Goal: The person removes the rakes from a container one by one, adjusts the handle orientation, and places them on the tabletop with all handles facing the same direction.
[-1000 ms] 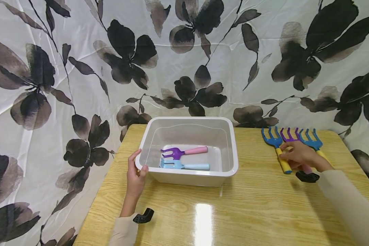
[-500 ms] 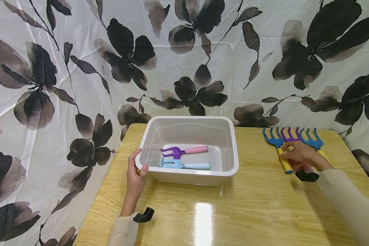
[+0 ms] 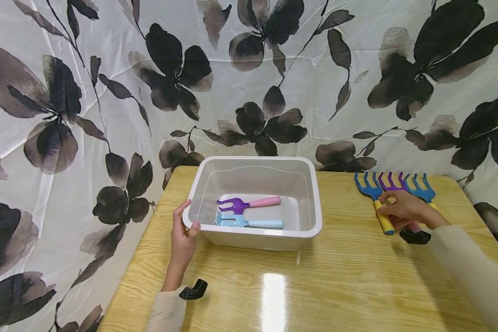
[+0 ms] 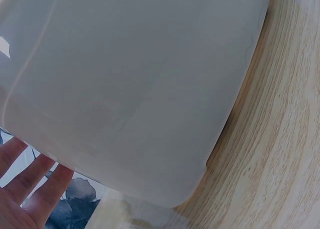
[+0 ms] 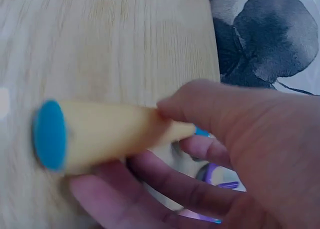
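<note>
At the left end of a white plastic tub [image 3: 253,242], my left hand [image 3: 181,244] grips the rim, its thumb at the near corner. In the left wrist view its fingers [image 4: 49,186] lie along the tub's edge. My right hand [image 3: 411,210] pinches the yellow handle [image 5: 105,131] of a blue hand rake [image 3: 369,191] at the table's right side. Beside it lie a purple hand rake [image 3: 392,182] with a pink handle, partly under the hand, and another blue hand rake [image 3: 421,191] with a yellow handle, partly covered.
Inside the tub lie a purple hand rake [image 3: 263,202] with a pink handle and a light blue one [image 3: 265,224]. The wooden table [image 3: 340,281] meets a floral cloth [image 3: 315,92] at its back and left. Light glares on the table's front [image 3: 273,299].
Almost nothing moves. The blue rake under my right hand shifts very slightly to the right; my left hand stays on the tub's rim.
</note>
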`<control>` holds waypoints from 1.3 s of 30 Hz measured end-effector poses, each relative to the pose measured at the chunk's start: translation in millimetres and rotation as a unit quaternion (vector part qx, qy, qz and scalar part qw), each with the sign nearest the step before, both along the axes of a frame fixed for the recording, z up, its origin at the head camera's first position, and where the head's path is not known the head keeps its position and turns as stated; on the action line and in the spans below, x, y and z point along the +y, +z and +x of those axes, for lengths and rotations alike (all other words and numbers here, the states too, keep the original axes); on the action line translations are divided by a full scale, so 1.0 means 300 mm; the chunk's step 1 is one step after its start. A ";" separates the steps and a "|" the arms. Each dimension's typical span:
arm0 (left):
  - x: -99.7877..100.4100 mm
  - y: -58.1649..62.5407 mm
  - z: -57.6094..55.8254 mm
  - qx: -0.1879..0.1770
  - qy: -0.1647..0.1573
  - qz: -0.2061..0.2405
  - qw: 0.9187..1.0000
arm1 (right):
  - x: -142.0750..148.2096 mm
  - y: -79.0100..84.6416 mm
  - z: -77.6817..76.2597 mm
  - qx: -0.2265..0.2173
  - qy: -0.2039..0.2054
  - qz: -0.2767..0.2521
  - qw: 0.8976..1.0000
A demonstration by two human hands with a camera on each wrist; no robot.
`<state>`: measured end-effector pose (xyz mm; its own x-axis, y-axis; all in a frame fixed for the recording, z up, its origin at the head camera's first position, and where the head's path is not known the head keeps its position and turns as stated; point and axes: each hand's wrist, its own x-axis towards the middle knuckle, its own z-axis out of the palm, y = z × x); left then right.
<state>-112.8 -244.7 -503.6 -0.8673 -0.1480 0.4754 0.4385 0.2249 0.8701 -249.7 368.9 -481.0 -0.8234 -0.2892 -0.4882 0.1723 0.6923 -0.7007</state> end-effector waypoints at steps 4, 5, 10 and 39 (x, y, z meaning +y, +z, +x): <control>-0.004 0.001 0.002 -0.008 0.002 0.000 1.000 | -0.008 0.071 -0.024 -0.004 0.036 0.031 0.999; -0.004 0.001 0.002 -0.010 0.002 -0.001 1.000 | -0.010 0.097 -0.033 -0.001 0.047 0.047 0.998; 0.000 0.005 0.006 -0.018 0.005 -0.002 1.000 | -0.014 0.214 -0.074 0.024 0.090 0.105 0.990; 0.043 -0.001 -0.013 -0.008 0.014 0.017 1.000 | -0.445 0.811 -0.225 0.120 0.346 0.140 0.920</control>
